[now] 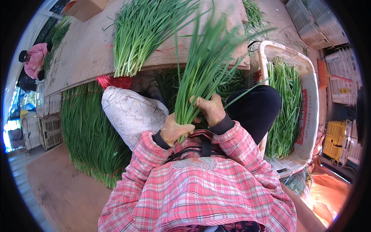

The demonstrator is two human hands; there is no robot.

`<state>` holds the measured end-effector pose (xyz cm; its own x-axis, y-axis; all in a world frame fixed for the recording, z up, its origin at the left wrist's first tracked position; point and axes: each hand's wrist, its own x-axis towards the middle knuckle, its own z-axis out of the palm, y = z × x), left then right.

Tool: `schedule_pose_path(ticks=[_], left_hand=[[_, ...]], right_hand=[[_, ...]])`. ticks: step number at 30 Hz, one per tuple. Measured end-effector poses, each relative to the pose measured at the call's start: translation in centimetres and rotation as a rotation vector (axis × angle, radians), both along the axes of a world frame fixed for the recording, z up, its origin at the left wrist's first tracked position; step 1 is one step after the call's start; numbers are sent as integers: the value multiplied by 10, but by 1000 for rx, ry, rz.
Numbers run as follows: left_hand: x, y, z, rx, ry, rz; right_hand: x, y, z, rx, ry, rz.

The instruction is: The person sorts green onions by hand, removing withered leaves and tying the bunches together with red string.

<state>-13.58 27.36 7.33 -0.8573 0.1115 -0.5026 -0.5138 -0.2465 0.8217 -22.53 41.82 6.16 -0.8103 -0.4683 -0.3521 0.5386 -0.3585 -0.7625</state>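
My left hand [176, 130] is closed around the base of a thick bunch of green chives [201, 65] that fans upward over the wooden board. My right hand [210, 108] presses against the same bunch just right of the left hand, fingers curled on the stalks. Both forearms wear pink plaid sleeves with dark cuffs. A second loose bunch of chives [139, 34] lies on the board [85, 50] to the upper left.
A long pile of chives [91, 131] lies on the left. A white plastic crate [309, 100] at the right holds more chives [286, 104]. A patterned white cushion [129, 112] sits by my knee. Another person in pink [34, 58] is at the far left. Stacked crates [340, 77] stand at the right.
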Motion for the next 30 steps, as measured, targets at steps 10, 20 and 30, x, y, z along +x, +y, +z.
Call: schedule_pose_path(ticks=[10,20,30], left_hand=[[12,-38,18,231,105,-61],[20,-40,21,237,130,40],[28,-47,21,102,128,0]], right_hand=[[-32,50,23,-98,82,-381],[-5,64,78,362,290,298],[-19,-3,46,511,459,267]])
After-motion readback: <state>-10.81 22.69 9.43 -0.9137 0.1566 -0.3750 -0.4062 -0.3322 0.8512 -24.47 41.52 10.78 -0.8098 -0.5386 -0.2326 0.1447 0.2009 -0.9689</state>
